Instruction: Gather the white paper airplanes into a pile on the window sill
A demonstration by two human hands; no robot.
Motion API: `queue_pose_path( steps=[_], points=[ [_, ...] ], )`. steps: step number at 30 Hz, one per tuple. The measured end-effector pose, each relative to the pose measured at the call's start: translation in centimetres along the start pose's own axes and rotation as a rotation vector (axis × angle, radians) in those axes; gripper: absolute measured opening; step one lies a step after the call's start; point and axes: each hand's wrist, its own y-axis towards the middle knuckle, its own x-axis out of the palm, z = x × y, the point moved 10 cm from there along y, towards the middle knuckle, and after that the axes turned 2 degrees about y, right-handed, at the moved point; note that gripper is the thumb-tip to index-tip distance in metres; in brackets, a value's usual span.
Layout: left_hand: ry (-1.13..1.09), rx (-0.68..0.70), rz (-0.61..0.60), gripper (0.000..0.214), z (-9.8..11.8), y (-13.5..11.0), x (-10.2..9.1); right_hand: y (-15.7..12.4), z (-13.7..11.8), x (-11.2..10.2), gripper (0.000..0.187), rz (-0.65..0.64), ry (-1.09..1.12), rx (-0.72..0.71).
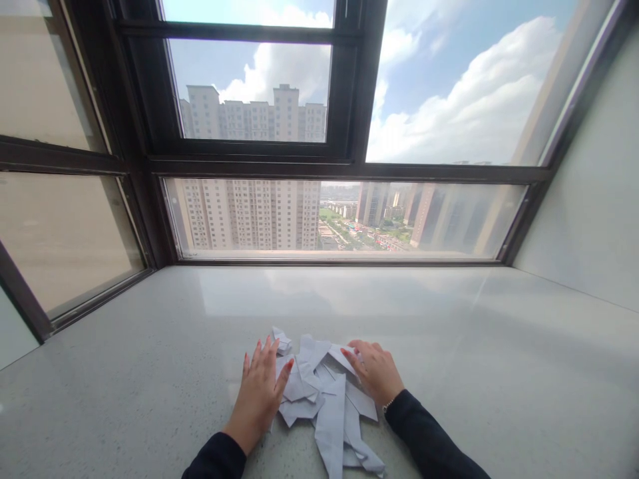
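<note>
A loose heap of white folded paper pieces (pixel 330 416) lies on the pale speckled sill, some long and strip-like, others angular and overlapping. At its left edge rests my left hand (pixel 260 386), fingers spread, with the thumb over the paper. A small folded paper piece (pixel 282 340) sits just beyond those fingertips. My right hand (pixel 374 372) is at the heap's upper right, its fingers bent and slightly apart. Its thumb touches a white paper piece there, and the palm side is hidden. Neither hand visibly lifts a piece.
The speckled stone sill (pixel 150 372) spreads out around the heap. Dark window frames (pixel 344 171) rise behind it, with tall buildings (pixel 249 213) outside. A white wall (pixel 589 193) bounds the right side. Framed glass (pixel 70 233) stands at the left.
</note>
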Motion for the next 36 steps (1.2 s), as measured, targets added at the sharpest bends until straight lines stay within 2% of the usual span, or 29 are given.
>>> queue_pose_path(
  steps=[3, 6, 11, 14, 17, 19, 22, 25, 28, 32, 36],
  points=[
    [0.005, 0.054, -0.028, 0.053, 0.8, -0.3, 0.5, -0.2, -0.7, 0.8, 0.038, -0.092, 0.128, 0.006],
    [0.034, 0.152, 0.031, 0.052, 2.4, -0.7, -0.8, -0.5, -1.5, 1.1, 0.039, -0.135, 0.223, 0.031],
    [0.028, 0.415, 0.092, 0.059, 7.2, -2.8, -3.0, -0.5, -2.1, 0.4, 0.041, -0.083, 0.286, 0.034],
    [0.037, 0.605, 0.105, 0.076, 10.2, -4.6, -2.3, -0.5, -2.0, 0.3, 0.043, -0.056, 0.311, 0.036],
    [0.094, 0.755, 0.125, 0.067, 11.8, -6.0, -0.6, -0.6, -2.2, 0.9, 0.045, -0.099, 0.347, 0.022],
    [0.143, 0.796, 0.114, 0.058, 11.9, -6.2, 0.3, -0.7, -2.5, 1.4, 0.046, -0.138, 0.37, 0.009],
    [0.155, 0.787, 0.052, 0.066, 11.3, -5.9, 0.4, -0.7, -2.9, 1.6, 0.045, -0.15, 0.388, -0.01],
    [0.12, 0.698, -0.035, 0.076, 10.3, -5.1, -0.3, -0.7, -3.1, 1.3, 0.044, -0.122, 0.391, -0.024],
    [0.104, 0.585, -0.084, 0.073, 9.1, -4.2, -0.6, -0.6, -2.7, 0.8, 0.044, -0.083, 0.389, -0.014],
    [0.113, 0.483, -0.047, 0.067, 7.3, -3.0, -0.9, -0.3, -1.7, 0.0, 0.044, 0.005, 0.38, 0.007],
    [0.099, 0.483, -0.002, 0.062, 7.0, -2.7, -1.8, 0.0, -0.6, -0.9, 0.041, 0.119, 0.369, 0.007]
  ],
)
